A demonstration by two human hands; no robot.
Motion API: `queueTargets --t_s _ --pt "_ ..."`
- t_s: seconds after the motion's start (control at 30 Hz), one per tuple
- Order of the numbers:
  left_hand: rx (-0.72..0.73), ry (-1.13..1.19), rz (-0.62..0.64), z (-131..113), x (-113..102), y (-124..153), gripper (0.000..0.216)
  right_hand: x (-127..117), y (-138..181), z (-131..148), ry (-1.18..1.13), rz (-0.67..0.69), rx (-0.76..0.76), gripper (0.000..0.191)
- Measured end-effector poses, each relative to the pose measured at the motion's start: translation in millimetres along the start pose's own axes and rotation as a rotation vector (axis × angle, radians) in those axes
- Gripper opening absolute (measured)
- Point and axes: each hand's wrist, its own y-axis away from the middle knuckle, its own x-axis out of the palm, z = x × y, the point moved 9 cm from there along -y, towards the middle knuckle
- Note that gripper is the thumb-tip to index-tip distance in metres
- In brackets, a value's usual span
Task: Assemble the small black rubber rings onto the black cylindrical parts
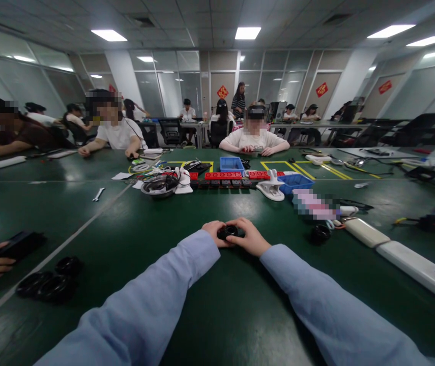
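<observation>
Left hand (213, 234) and right hand (254, 239) both gripping this black ring (223, 233), way in from the far edge of the worktop (232, 315).

Ring (224, 233) is black and glossy; its round central opening faces the viewer. It is held between left hand (212, 231) and right hand (254, 237).

This is an office-like workshop: people (253, 138) sit at a wide green worktop (225, 315) with a silver metal wrench (98, 194), below white rectangular ceiling lights (248, 33), near grey glass partitions (148, 86).
</observation>
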Motion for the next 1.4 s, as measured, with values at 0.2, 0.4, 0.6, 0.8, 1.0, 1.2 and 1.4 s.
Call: queueTargets --t_s 0.2,0.4,0.6,0.8,1.0,1.2,1.4 --pt "0.102 0.074 0.078 0.1 3.8 -1.7 0.052 21.0 2.0 -18.4 -0.402 0.311 0.154 0.047" --pt "0.099 0.129 0.08 2.6 5.3 -3.3 0.052 21.5 2.0 -28.5 -0.504 0.29 0.22 0.047" --pt "0.064 0.11 -0.016 5.3 -1.0 -1.6 0.045 2.9 -0.1 -33.6 -0.254 -0.01 0.215 0.042" --pt "-0.013 -0.01 -0.075 1.7 -2.4 1.9 0.058 2.4 2.0 -32.9 -0.085 -0.142 0.196 0.05" --pt "-0.119 -0.131 -0.103 1.9 -4.0 1.9 0.047 0.4 1.7 -25.5 -0.006 -0.222 0.187 0.045" --pt "-0.133 -0.135 -0.067 2.1 -4.0 0.5 0.042 -2.2 0.8 -13.7 0.049 -0.203 0.14 0.032" --pt "0.03 -0.028 0.011 -0.1 -0.1 -2.0 0.045 7.1 -4.7 -10.4 -0.126 0.154 0.053 0.042"
